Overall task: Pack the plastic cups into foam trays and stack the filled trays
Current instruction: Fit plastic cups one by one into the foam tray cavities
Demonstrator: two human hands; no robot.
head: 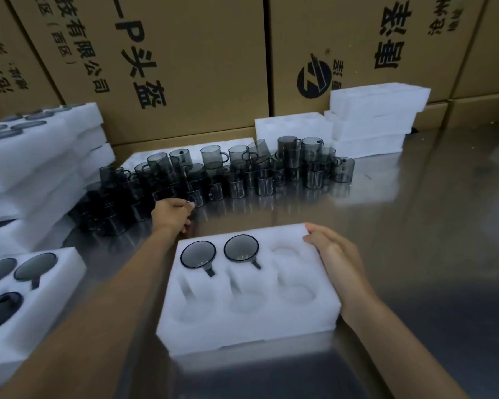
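Note:
A white foam tray [251, 326] with six pockets lies on the steel table in front of me. Two smoky grey plastic cups [198, 254] [241, 247] sit in its far-left and far-middle pockets, handles pointing toward me. My right hand [336, 254] rests with straight fingers along the tray's right edge. My left hand [170, 214] reaches past the tray's far-left corner and pinches a cup [195, 197] at the front of a large pile of loose grey cups [242, 174].
Filled foam trays [26, 168] are stacked at the left, and another filled tray [18, 298] lies at the near left. Empty foam trays [372, 119] are piled at the back right. Cardboard boxes [185, 67] wall the table's far side. Bare steel table [429, 240] lies to the right.

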